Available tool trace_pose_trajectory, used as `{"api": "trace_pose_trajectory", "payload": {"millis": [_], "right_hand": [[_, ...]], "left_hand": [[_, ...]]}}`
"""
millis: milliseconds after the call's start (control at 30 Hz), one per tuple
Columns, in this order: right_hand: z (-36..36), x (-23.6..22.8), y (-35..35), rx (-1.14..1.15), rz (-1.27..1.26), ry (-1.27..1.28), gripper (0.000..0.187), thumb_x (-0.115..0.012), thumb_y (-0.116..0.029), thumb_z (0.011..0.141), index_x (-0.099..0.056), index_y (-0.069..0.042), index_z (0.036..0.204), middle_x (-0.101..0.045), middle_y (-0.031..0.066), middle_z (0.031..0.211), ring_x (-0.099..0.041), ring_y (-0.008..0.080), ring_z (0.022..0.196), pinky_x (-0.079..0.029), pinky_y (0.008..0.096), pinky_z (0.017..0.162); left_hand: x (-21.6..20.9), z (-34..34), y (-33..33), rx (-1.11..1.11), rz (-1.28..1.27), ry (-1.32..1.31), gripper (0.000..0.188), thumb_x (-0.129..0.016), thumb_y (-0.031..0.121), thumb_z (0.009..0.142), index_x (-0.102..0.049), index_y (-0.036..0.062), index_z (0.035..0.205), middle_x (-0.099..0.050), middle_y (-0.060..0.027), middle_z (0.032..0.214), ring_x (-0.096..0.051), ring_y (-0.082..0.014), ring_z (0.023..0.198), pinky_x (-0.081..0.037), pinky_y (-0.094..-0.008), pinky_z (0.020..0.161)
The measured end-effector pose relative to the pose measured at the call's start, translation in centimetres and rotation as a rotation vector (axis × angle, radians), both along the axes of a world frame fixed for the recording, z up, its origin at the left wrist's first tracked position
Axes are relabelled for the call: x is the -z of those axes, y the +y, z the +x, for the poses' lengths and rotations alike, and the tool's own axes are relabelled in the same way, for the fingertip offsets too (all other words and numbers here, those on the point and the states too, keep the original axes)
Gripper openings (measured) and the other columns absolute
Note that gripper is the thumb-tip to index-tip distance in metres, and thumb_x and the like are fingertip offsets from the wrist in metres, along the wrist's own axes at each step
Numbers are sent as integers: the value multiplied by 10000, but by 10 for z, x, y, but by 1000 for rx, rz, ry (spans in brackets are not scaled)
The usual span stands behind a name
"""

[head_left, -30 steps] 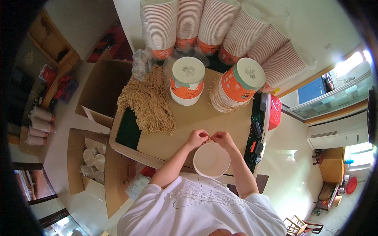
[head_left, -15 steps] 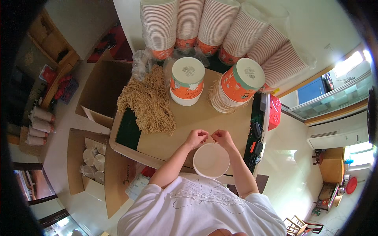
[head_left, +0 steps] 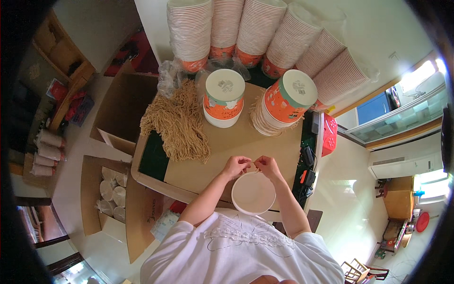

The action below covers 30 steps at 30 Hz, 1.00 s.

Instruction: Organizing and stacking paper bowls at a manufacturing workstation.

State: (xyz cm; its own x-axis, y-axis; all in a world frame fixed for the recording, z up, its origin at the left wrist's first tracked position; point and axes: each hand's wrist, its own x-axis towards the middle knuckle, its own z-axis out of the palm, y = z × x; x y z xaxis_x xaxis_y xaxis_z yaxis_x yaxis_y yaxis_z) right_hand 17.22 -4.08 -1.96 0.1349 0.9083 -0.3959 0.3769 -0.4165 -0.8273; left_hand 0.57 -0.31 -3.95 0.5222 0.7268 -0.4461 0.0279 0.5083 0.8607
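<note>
1. Left hand [head_left: 235, 166] and right hand [head_left: 266, 165] meet fingertip to fingertip just above centre of frame, both pinched on sth small and thin btw them. Too tiny to tell what, maybe a noodle strand or a bit of film.
2. White bowl [head_left: 253, 193] sits right below the hands, on the near edge of the cardboard-covered worktop [head_left: 217, 142], its far rim touching or almost touching the fingers.
3. So the bowl lies straight toward the person from the pinch, centred btw both hands, neither one really closer.
4. Dry noodle pile [head_left: 178, 124] is left of centre, well apart, nearer the left hand.
5. Two upturned cup stacks [head_left: 223, 97] sit further up.
</note>
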Motion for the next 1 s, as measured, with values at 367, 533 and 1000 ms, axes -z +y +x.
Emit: {"api": "trace_pose_trajectory", "payload": {"millis": [367, 533, 1000], "right_hand": [[-1, 5, 1, -37, 29, 64, 98, -574, -88, 755, -599, 1, 725, -577, 46, 598, -531, 94, 536, -426, 234, 481], [4, -7, 11, 152, -285, 465, 146, -580, -137, 794, -595, -14, 717, -549, 21, 605, -494, 80, 508, -390, 212, 442], [20, 3, 6, 248, -259, 637, 118, -596, -145, 796, -582, -30, 773, -538, 6, 658, -487, 67, 532, -371, 176, 443]], "left_hand": [[8, 18, 1, -143, 810, 445, 80, -560, 132, 740, -592, 58, 740, -601, -123, 731, -579, -307, 693, -459, -389, 608], [10, 22, 12, -66, 796, 436, 94, -599, 160, 742, -615, 72, 774, -615, -76, 691, -593, -213, 604, -462, -318, 556], [16, 21, 26, 109, 800, 382, 115, -590, 159, 739, -628, 56, 774, -608, -115, 736, -593, -241, 669, -466, -335, 610]]}}
